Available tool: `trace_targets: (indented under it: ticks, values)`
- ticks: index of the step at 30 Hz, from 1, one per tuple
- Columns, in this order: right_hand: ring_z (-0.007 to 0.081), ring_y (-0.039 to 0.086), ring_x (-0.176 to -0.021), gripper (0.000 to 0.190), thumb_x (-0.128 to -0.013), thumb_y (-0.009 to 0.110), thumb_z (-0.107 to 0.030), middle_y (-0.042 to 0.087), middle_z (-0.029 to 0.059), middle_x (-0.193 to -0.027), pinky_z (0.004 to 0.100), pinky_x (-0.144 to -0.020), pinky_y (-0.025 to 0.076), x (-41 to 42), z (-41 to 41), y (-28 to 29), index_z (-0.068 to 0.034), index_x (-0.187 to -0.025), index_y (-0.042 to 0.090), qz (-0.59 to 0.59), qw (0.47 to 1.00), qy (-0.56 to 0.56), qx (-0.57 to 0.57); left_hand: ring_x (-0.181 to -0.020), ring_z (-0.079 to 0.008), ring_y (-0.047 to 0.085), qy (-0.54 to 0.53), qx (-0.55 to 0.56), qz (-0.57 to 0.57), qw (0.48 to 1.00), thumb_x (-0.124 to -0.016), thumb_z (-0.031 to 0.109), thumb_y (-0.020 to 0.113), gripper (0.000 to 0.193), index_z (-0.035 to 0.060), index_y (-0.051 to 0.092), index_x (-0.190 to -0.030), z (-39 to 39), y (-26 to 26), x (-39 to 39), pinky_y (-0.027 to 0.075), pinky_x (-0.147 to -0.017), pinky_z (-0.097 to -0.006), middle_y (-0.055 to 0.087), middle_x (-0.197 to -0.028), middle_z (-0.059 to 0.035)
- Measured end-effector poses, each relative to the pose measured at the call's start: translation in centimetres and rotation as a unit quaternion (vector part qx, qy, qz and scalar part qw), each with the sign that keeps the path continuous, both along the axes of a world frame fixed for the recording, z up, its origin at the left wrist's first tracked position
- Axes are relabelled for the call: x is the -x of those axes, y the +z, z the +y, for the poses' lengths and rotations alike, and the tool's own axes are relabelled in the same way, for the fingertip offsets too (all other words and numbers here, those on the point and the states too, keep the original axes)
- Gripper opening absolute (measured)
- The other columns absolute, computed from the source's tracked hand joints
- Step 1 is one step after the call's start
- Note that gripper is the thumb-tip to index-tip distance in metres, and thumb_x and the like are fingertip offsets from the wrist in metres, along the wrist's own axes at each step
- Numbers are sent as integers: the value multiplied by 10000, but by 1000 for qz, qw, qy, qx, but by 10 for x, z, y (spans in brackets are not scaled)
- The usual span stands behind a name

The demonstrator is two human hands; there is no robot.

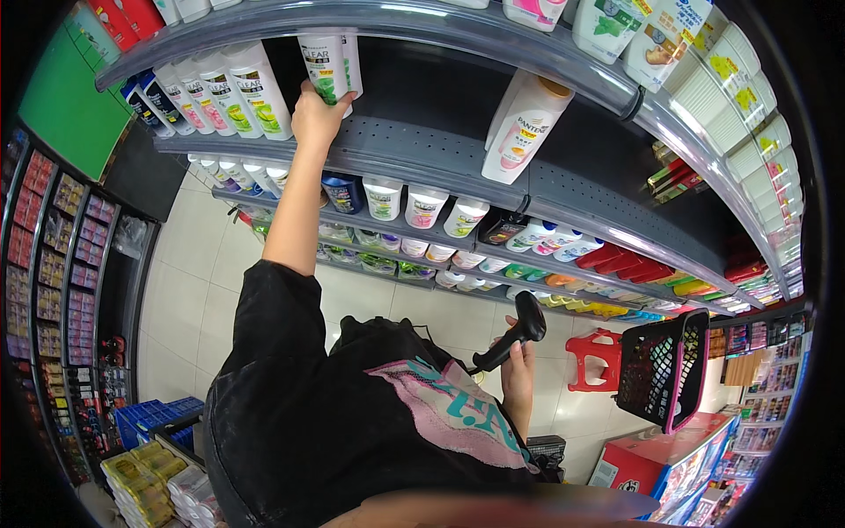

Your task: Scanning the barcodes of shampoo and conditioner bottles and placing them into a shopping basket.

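My left hand (317,115) is raised to the shelf and grips a white Clear shampoo bottle (321,59) near its base. The thumb is on the right side and the fingers pass behind. A second white bottle (352,63) is partly hidden behind it, and I cannot tell whether the hand touches that one too. Left of the hand, several upright Clear bottles (254,92) stand in a row. Lower down, near my chest, my right hand (517,373) holds a black handheld barcode scanner (511,335) by its handle, head tilted up.
A Pantene bottle (525,129) stands farther right on the same perforated metal shelf (416,142). Lower shelves hold more bottles (426,208). On the right, a black basket (663,373) sits by a red plastic stool (592,360). Blue crates (155,419) stand at lower left.
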State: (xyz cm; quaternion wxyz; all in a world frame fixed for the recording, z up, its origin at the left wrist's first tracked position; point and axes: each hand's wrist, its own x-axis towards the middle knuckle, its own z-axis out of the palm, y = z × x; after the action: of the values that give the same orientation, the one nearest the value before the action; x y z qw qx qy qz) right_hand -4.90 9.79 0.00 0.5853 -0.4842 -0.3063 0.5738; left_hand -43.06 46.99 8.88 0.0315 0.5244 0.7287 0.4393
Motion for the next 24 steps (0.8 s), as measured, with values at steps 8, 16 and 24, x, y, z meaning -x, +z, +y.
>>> trace_targets:
  ticks: [8,16,24]
  values:
    - [179,585,-980,487,-1017,527,-206,524,99,-1276,344,-908,475,1,4,-3,39,-1416,396,4,1000,7,7,-963,-390,698,-14,19,13,1000,-694,517,821,737,-13,553,-1130,8,-2,6,548,-822,-456,715,-1010,-228]
    - [183,582,-992,481,-1017,525,-203,516,107,-1321,346,-912,475,2,5,3,23,-1422,396,4,1000,27,5,-973,-378,694,-13,30,6,999,-691,507,826,755,-8,535,-1160,11,-3,6,546,-827,-455,709,-1036,-223]
    - [191,581,-1001,474,-1014,532,-206,500,117,-1368,355,-910,479,1,1,-1,-1,-1421,402,8,1000,20,-3,-949,-372,700,-14,19,12,1000,-694,499,827,752,-9,522,-1157,13,-4,4,549,-813,-453,708,-1030,-218]
